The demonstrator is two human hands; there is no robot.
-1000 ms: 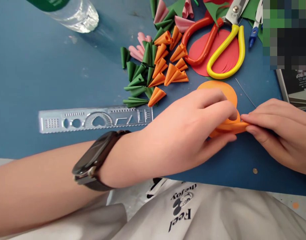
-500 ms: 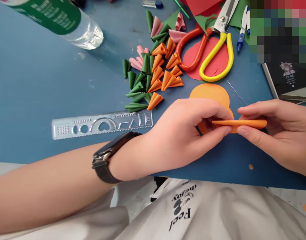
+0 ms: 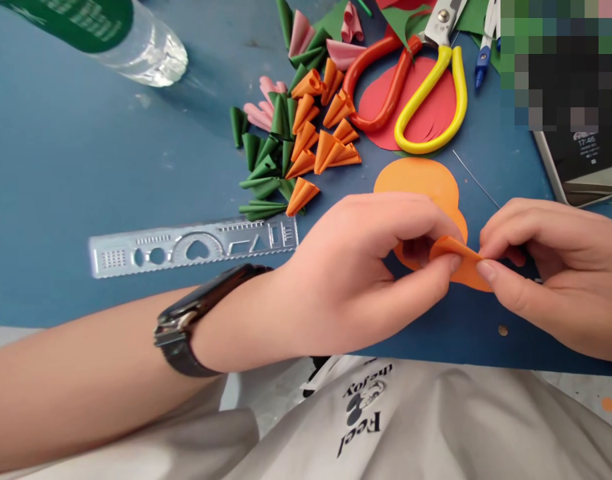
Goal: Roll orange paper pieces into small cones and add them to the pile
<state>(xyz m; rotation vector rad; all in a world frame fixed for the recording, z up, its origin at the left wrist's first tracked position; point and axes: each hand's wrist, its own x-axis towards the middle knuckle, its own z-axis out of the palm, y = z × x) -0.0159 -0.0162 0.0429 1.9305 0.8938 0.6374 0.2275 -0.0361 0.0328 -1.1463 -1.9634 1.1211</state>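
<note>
Between both hands is a small piece of orange paper [image 3: 467, 268], bent over and tilted down to the right. My left hand [image 3: 381, 267], with a black watch on its wrist, pinches its left part between thumb and fingers. At the right part, my right hand [image 3: 551, 267] grips it between thumb and index finger. Orange paper circles [image 3: 419, 180] lie flat on the table just behind, partly covered by my left hand. Left of these lie rolled orange paper cones [image 3: 331, 153], with green paper cones [image 3: 269, 163] and pink paper cones [image 3: 260, 113] beside them.
Scissors [image 3: 431, 100] with red and yellow handles rest on red paper circles [image 3: 381, 100]. A needle [image 3: 473, 177] lies near my right hand. A clear ruler [image 3: 196, 248], a bottle [image 3: 156, 50], a phone [image 3: 581, 167] and a pen [image 3: 482, 60] are around.
The orange paper, seen nearly edge-on before, now tilts and shows more of its face. My right fingers have shifted their grip. The view has moved slightly, so the table items appear shifted.
</note>
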